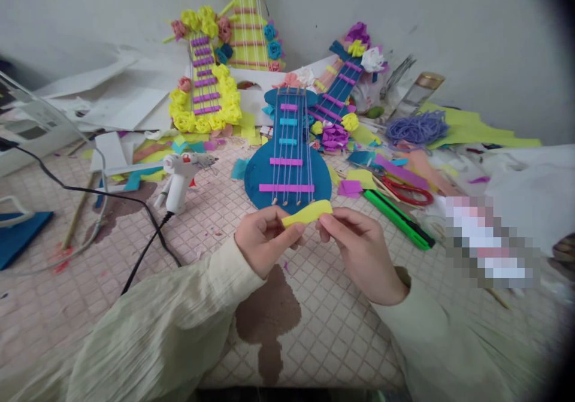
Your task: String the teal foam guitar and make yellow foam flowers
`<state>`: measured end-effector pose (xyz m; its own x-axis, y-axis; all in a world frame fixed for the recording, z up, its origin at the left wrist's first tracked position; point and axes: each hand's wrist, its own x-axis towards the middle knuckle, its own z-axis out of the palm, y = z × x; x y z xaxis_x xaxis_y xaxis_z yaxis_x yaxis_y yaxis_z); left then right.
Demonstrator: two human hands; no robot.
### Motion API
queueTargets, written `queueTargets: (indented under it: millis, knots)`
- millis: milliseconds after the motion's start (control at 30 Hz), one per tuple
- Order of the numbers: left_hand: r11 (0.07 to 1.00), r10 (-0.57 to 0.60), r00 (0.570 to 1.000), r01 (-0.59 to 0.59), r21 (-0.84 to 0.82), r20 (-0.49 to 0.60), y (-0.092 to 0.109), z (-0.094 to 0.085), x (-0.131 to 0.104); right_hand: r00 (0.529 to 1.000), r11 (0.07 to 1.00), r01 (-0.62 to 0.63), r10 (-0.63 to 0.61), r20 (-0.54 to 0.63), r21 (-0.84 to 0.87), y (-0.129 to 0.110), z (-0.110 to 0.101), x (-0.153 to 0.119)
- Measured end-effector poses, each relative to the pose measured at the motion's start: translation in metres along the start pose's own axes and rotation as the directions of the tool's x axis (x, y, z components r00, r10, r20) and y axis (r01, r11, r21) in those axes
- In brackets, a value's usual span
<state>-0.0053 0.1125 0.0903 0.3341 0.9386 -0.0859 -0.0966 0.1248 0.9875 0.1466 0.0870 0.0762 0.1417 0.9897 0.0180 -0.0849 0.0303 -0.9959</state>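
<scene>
**A yellow strip (309, 211) is being held up at both ends**

The left hand (265, 243) is pinching the left end of the strip, and the right hand (359, 249) is pinching the right end. The fingers on both hands are closing on it, thumbs on the near side. The strip is bending a little and sitting up off the tabletop (341, 342), just in front of the blue toy guitar (287, 174). I'm not able to tell if it is touching the guitar.

The strip is looking thin, so a soft pinch is probably working best; squeezing or pulling hard might be making creases or a rip.

The tabletop is wearing a cover with crossed lines. Close by, a brown patch (269, 306) is showing between the arms. Farther in, a white glue gun (177, 183) is standing on the left with its cord trailing near. On the right, a green cutter (398, 218) is lying near red scissors (411, 192). Beyond them, bright scraps are lying all about, and purple string (415, 127) is sitting in a heap. At the far side, more toy guitars (206, 84) with flowers are leaning near a plain pale wall (323, 6).
</scene>
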Motion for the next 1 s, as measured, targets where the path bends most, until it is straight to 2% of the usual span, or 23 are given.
queueTargets:
  millis: [533, 733, 900, 1000]
  knots:
    - [0.999, -0.021, 1.000, 0.021, 0.033, 0.014, 0.0018, 0.0018, -0.0004, 0.998, 0.999, 0.016, -0.014, -0.061, 0.033, 0.0013, -0.0003, 0.0029]
    - [0.999, -0.026, 1.000, 0.026, 0.025, 0.012, 0.0007, 0.0014, 0.0000, 0.995, 0.999, 0.043, -0.042, -0.088, 0.015, 0.0003, -0.0016, 0.0013]
    - [1.000, -0.026, 1.000, 0.026, 0.016, 0.001, 0.0015, 0.0011, 0.0005, 0.985, 0.991, 0.103, -0.091, -0.145, 0.080, 0.0006, -0.0011, 0.0053]
    - [0.999, -0.023, 1.000, 0.023, 0.023, -0.006, 0.0009, 0.0012, 0.0001, 0.986, 0.990, 0.103, -0.090, -0.141, 0.094, 0.0018, -0.0009, 0.0072]
